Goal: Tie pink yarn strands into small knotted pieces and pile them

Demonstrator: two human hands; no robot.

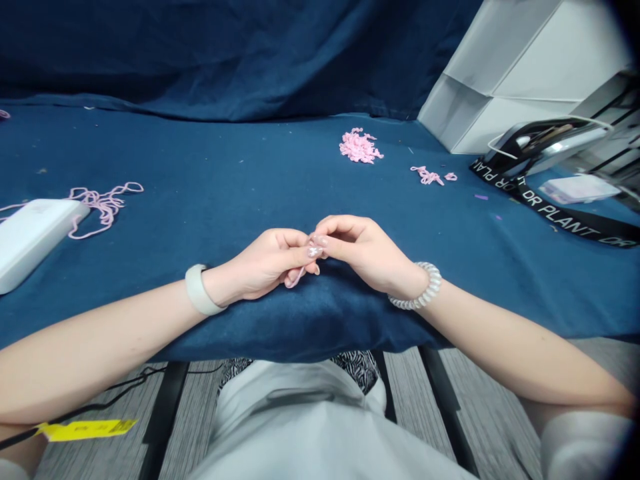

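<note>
My left hand [280,260] and my right hand [355,247] meet fingertip to fingertip above the near edge of the blue cloth. A short length of pink yarn [297,278] hangs below the left fingers, pinched between thumb and forefinger. The right thumb and forefinger are pressed together right against the left fingertips; what lies between them is hidden by the fingers. A pale band circles the left wrist, and a clear coiled band is on the right one.
Across the cloth [240,173] lie a pink yarn pile [360,147], smaller pink pieces [429,176] and loose pink yarn [105,203] by a white box-shaped object [37,237]. At right are a black lettered strap [550,213], a black pouch [540,143] and white boxes [500,87].
</note>
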